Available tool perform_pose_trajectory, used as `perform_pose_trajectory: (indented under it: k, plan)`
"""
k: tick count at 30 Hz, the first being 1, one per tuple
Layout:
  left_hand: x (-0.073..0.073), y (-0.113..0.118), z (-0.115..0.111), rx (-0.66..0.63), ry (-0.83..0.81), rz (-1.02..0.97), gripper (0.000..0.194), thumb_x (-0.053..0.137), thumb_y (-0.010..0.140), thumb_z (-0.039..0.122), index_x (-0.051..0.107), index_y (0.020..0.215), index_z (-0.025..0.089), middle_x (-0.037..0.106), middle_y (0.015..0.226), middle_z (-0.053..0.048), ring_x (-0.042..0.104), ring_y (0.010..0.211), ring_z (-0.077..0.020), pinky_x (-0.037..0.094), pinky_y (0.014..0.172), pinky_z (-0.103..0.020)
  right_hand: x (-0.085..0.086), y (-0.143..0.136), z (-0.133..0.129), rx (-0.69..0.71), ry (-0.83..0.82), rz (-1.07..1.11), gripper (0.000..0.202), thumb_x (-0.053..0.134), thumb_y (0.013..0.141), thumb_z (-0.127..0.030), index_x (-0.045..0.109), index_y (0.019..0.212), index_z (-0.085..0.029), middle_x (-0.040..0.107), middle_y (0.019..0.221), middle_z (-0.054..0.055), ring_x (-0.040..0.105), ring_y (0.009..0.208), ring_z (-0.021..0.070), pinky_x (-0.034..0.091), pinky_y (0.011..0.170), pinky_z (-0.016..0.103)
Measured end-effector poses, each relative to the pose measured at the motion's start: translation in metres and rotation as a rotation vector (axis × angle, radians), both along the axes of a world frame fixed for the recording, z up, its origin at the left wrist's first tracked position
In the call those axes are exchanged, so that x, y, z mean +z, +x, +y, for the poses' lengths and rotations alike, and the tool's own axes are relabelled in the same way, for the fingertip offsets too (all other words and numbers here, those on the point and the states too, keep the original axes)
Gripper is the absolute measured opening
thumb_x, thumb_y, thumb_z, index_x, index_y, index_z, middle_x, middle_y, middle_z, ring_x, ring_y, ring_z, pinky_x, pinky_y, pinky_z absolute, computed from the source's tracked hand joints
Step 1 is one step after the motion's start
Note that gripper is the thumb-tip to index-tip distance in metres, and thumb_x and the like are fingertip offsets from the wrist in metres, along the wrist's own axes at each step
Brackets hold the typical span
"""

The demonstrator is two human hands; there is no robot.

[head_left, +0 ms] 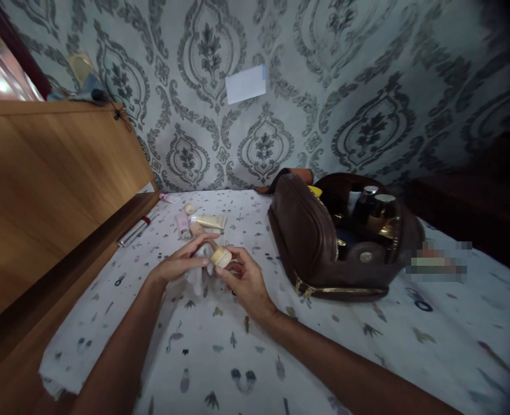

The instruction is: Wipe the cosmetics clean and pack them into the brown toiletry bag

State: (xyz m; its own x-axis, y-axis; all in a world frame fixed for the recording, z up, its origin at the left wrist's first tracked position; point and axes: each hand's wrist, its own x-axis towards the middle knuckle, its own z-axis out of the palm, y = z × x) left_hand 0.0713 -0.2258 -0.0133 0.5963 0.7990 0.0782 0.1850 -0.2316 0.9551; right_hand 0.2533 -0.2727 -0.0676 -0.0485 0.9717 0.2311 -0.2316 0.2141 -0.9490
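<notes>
In the head view, my right hand (251, 283) pinches a small cosmetic jar (221, 257), pale yellow and white, between thumb and fingers, tilted toward the left. My left hand (177, 264) is right beside it, gripping a crumpled white cloth (195, 281) that touches or nearly touches the jar. Part of the cloth is hidden by the fingers. Just beyond the hands lie a cream-coloured tube (210, 222), a pink tube (183, 225) and a small round cream-coloured item (188, 208).
An open dark brown cosmetic bag (307, 230) with bottles inside stands to the right. A silvery stick-like item (134, 231) and another small pink tube (167, 198) lie at the left. A wooden board (56, 190) borders the left side; the patterned wall (263, 138) rises behind.
</notes>
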Motion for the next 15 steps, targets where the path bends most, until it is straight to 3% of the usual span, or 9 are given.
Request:
perform_pose_trajectory:
  k: [4, 6, 11, 15]
  plan:
    - [-0.008, 0.002, 0.004, 0.052, -0.102, -0.180, 0.053, 0.072, 0.074, 0.035, 0.060, 0.124, 0.020, 0.064, 0.117, -0.008, 0.061, 0.102, -0.0236, 0.049, 0.082, -0.028, -0.001, 0.000, 0.003, -0.035, -0.036, 0.015, 0.037, 0.070, 0.069, -0.031, 0.052, 0.099, -0.022, 0.065, 0.098, 0.003, 0.064, 0.081, 0.0166, 0.047, 0.060, 0.024]
    - [-0.011, 0.008, 0.004, 0.098, -0.115, -0.221, 0.048, 0.071, 0.078, 0.036, 0.062, 0.121, 0.017, 0.067, 0.112, -0.008, 0.063, 0.096, -0.0218, 0.049, 0.080, -0.027, -0.001, 0.000, 0.004, -0.049, -0.053, 0.028, 0.036, 0.070, 0.068, -0.031, 0.051, 0.097, -0.022, 0.065, 0.100, 0.004, 0.065, 0.084, 0.0174, 0.048, 0.062, 0.025]
    - [-0.013, 0.022, 0.000, 0.209, 0.036, -0.150, 0.042, 0.063, 0.088, 0.041, 0.068, 0.122, 0.017, 0.071, 0.115, -0.010, 0.064, 0.105, -0.0244, 0.047, 0.093, -0.032, -0.002, 0.000, 0.005, -0.059, -0.073, 0.055, 0.038, 0.071, 0.066, -0.034, 0.049, 0.094, -0.022, 0.062, 0.097, 0.004, 0.063, 0.085, 0.0187, 0.046, 0.056, 0.023]
    - [-0.009, 0.031, -0.005, 0.126, 0.245, 0.066, 0.041, 0.055, 0.092, 0.047, 0.072, 0.118, 0.020, 0.069, 0.126, -0.010, 0.059, 0.119, -0.0270, 0.040, 0.108, -0.040, -0.005, 0.000, 0.008, -0.052, -0.057, 0.098, 0.033, 0.073, 0.063, -0.031, 0.049, 0.084, -0.022, 0.059, 0.081, -0.001, 0.058, 0.072, 0.0151, 0.046, 0.058, 0.024]
